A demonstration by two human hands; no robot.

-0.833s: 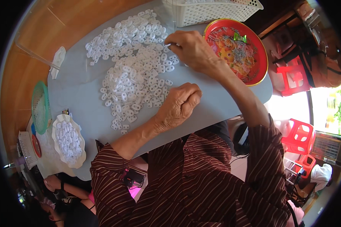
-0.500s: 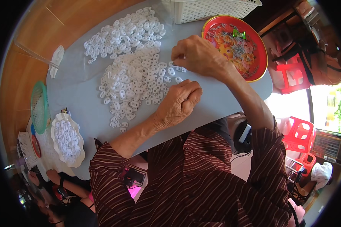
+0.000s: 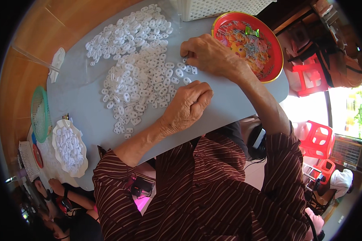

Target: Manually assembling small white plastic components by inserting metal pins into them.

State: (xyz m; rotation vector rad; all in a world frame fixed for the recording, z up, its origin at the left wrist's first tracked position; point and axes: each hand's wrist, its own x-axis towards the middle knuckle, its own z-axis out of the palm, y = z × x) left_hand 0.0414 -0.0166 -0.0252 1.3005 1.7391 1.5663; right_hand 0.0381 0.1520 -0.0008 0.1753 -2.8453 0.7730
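Small white oval plastic pieces, each with two holes, lie in a large heap (image 3: 132, 80) on the grey table, and a second heap (image 3: 124, 34) is farther back. My left hand (image 3: 187, 105) is closed in a fist just right of the nearer heap; anything inside it is hidden. Over the table to the upper right, my right hand (image 3: 209, 54) has its fingers curled together, and I cannot make out what is in them. Several loose white pieces (image 3: 178, 73) lie between my two hands. Beside my right hand stands a red round tray (image 3: 278, 52) with small metal pins scattered in it.
A green wrapper (image 3: 251, 32) lies in the red tray. Behind it is a white perforated basket (image 3: 225, 9). At left are a scalloped dish (image 3: 84, 160) of white pieces and a green mesh basket (image 3: 40, 114). Another person's arm (image 3: 76, 199) reaches in at lower left.
My right hand has shifted slightly up, and the loose pieces below its fingertips show more. My left hand stays closed in nearly the same place. The whole view has moved a little.
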